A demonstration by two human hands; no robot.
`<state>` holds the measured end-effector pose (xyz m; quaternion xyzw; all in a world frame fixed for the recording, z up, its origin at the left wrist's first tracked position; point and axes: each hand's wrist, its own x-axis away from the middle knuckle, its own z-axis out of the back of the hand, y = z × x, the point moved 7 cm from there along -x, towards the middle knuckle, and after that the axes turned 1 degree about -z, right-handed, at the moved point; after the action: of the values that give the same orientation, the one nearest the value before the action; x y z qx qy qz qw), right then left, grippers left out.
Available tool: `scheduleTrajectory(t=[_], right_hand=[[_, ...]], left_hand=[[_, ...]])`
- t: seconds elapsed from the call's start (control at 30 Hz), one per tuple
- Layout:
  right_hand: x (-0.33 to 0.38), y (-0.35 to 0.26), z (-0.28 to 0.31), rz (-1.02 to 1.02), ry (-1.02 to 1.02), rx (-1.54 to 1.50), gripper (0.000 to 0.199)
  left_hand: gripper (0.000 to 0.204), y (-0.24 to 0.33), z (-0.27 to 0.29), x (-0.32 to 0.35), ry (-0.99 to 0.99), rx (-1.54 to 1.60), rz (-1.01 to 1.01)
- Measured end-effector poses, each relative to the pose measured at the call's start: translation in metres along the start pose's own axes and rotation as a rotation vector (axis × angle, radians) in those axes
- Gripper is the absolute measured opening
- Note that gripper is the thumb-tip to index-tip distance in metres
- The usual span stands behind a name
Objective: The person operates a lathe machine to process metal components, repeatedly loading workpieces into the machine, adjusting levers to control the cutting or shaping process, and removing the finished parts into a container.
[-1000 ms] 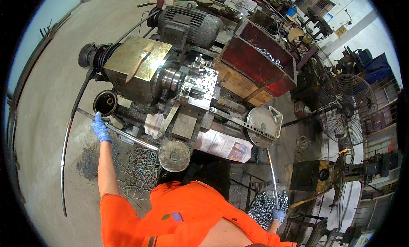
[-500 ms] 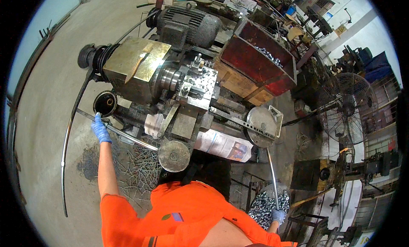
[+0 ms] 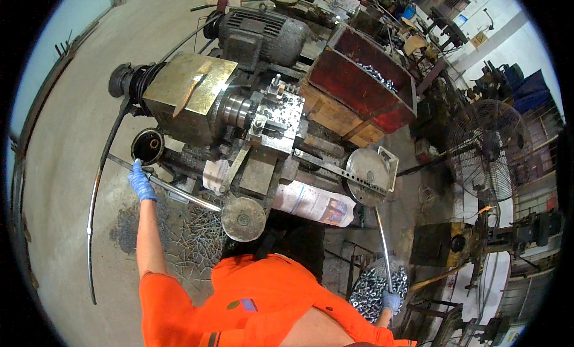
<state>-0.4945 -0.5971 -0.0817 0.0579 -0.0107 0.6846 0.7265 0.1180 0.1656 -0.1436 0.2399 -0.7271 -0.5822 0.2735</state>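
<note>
My left hand (image 3: 142, 184), in a blue glove, is closed around a long metal lever (image 3: 185, 195) on the left of a small lathe-like machine (image 3: 263, 131). Its fingertips are close to the rim of a round dark cup (image 3: 147, 146). That lever runs to a round metal disc (image 3: 243, 219) in front of me. At the lower right my right hand (image 3: 390, 303), gloved too, grips the lower end of a second metal lever (image 3: 383, 242), which slants up toward a round plate (image 3: 366, 173). Beneath this hand lies a basket of small shiny metal parts (image 3: 368, 290).
A red bin (image 3: 359, 78) with metal parts inside stands on a wooden crate behind the machine. An electric motor (image 3: 263, 36) sits at the back. To the right stands a large fan (image 3: 487, 146). Metal shavings (image 3: 197, 236) cover the floor at left.
</note>
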Motion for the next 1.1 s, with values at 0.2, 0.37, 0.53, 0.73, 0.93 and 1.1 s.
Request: scheduleTrajectory(t=[0.2, 0.37, 0.53, 0.73, 0.93, 1.1], right_hand=[[0.029, -0.108, 0.019, 0.460, 0.333, -0.131, 0.041], [0.010, -0.165, 0.023, 0.462, 0.196, 0.284, 0.049], [-0.049, -0.195, 0.040, 0.495, 0.118, 0.283, 0.048], [-0.136, -0.285, 0.071, 0.359, 0.319, 0.280, 0.044], [-0.126, -0.368, 0.069, 0.436, 0.262, 0.223, 0.069], [-0.067, -0.342, 0.063, 0.639, 0.409, 0.028, 0.076]], left_hand=[[0.029, 0.004, -0.002, 0.001, -0.024, -0.009, -0.022], [0.029, -0.002, 0.003, -0.008, -0.017, -0.067, 0.011], [0.032, -0.009, 0.012, -0.011, -0.033, -0.089, -0.008], [0.031, -0.008, 0.005, 0.003, -0.064, -0.016, 0.134], [0.034, -0.006, 0.007, -0.004, -0.077, -0.171, 0.051], [0.053, -0.007, 0.020, -0.013, -0.248, -0.075, 0.162]])
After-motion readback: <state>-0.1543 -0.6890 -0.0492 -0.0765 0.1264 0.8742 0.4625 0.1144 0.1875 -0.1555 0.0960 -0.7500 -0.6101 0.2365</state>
